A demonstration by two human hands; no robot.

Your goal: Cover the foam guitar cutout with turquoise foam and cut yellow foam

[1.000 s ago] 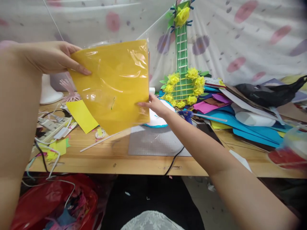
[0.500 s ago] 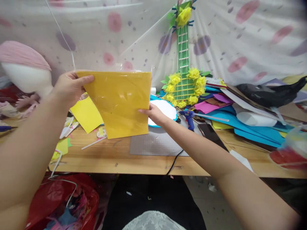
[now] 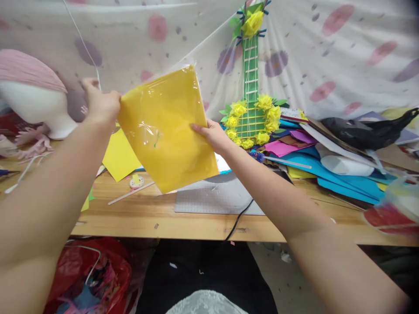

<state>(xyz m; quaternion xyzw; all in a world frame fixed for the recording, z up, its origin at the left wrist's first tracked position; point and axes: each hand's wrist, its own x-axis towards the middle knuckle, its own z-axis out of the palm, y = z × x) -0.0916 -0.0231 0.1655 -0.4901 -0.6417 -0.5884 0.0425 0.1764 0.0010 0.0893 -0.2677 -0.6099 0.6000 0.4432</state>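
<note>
A pack of yellow sheets in a clear, shiny plastic sleeve is held up above the table, tilted with its right top corner raised. My left hand pinches its left upper corner, the other fingers partly raised. On the right edge, my right hand grips the pack with the thumb lying across its front. Behind the pack lies a loose yellow sheet. A white disc with a blue rim is mostly hidden by the pack and my right arm.
A green paper guitar with yellow flowers stands against the curtain. A glue gun is partly covered by my arm. Stacked coloured sheets fill the right side; a white mannequin head stands left. A red bag sits below.
The pack has tilted, its right top corner going up. My left hand has shifted right and my right hand has risen slightly. More of the white disc is covered.
</note>
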